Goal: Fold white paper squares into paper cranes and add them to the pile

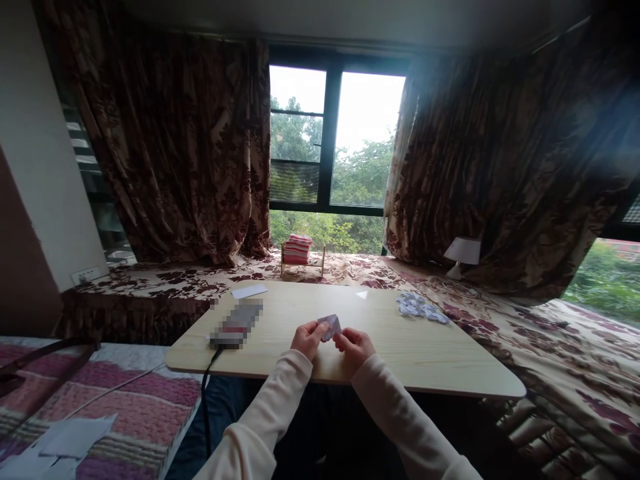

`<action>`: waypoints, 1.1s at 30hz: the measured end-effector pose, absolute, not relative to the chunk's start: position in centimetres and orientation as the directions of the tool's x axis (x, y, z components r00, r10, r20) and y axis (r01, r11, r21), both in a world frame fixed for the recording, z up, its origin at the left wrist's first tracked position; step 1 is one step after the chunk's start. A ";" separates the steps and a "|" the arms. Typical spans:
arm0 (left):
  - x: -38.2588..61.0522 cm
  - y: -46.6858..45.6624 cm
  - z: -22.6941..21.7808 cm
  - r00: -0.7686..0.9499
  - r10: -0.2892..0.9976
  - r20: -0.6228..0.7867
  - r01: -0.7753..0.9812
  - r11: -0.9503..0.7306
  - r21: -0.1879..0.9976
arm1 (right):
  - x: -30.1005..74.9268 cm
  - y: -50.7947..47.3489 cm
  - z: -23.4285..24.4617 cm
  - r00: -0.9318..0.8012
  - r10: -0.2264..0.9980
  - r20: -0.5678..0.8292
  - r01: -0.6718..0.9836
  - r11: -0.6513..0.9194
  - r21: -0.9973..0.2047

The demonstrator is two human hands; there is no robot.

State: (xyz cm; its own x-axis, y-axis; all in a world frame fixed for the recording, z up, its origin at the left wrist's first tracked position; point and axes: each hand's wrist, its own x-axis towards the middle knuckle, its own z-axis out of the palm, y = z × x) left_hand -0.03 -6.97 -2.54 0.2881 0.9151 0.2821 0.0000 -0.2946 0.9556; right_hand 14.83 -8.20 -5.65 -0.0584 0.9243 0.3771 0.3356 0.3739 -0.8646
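My left hand (309,337) and my right hand (354,346) meet above the near edge of a light wooden table (425,357). Both pinch a small folded piece of pale purple paper (331,325) between their fingertips. The left hand grips its left side, the right hand its lower right corner. Both arms wear cream sleeves.
On the table lie a blurred dark device (237,325) with a cable, a white slip (249,291), a small white scrap (361,295) and a pile of folded paper pieces (419,307). A lamp (463,255) and a small striped rack (299,252) stand by the window. Loose white sheets (70,437) lie at lower left.
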 end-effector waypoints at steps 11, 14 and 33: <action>0.1 -6.8 -3.1 0.301 0.933 0.197 0.143 -0.249 0.958 | 15.1 -9.0 -4.9 0.057 0.906 0.419 0.325 0.380 -0.866; 0.2 -6.8 -3.2 0.315 0.932 0.180 0.161 -0.239 0.957 | 15.4 -9.0 -4.9 0.129 0.895 0.427 0.314 0.371 -0.874; 0.4 -7.2 -2.7 0.388 0.916 0.106 0.196 -0.195 0.961 | 15.8 -8.0 -6.5 0.103 0.878 0.467 0.316 0.416 -0.853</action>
State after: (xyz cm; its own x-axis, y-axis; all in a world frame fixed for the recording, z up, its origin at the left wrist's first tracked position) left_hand 0.41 -7.17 -2.69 0.3876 0.9157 0.1065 0.1964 -0.1949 0.9609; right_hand 15.84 -7.97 -6.49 0.1032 0.8784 0.4666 0.3165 0.4157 -0.8527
